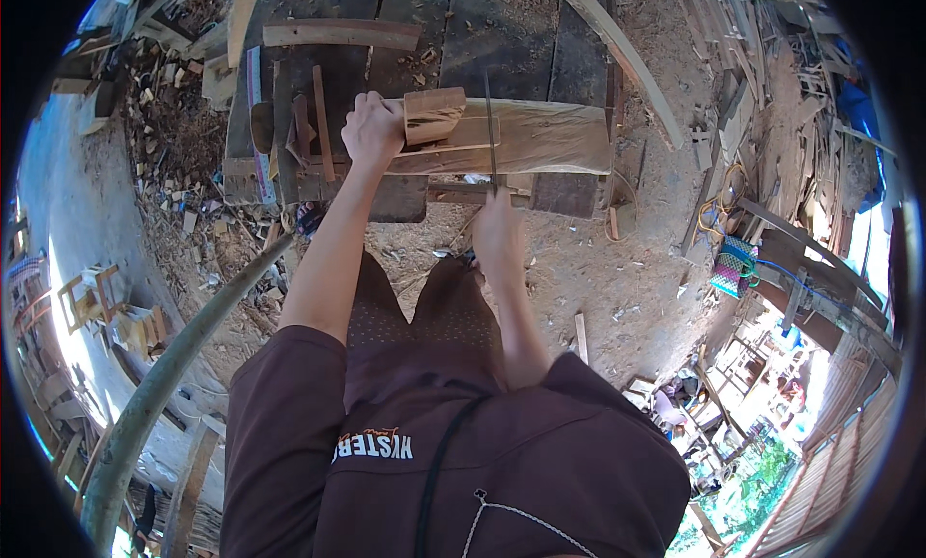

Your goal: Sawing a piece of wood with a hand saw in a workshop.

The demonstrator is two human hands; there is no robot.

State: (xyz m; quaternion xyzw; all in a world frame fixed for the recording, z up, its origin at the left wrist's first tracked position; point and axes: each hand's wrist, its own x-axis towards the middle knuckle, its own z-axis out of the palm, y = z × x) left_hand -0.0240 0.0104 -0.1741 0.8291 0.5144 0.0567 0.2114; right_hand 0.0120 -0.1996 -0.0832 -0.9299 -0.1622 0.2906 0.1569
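Note:
My left hand is closed on the left end of a piece of light wood on the workbench. A squared wooden block stands right beside its fingers. My right hand is wrapped round the handle of a handsaw, at the bench's near edge. The thin saw blade points away from me, seen nearly edge-on, and crosses the wood just right of the block. Under these pieces lies a broad pale plank. My fingers hide the saw's handle.
The dark slatted workbench carries a curved wood strip, a thin stick and shavings. A long curved board juts past its right side. A pole slants at my left. Scraps litter the floor; timber is stacked at right.

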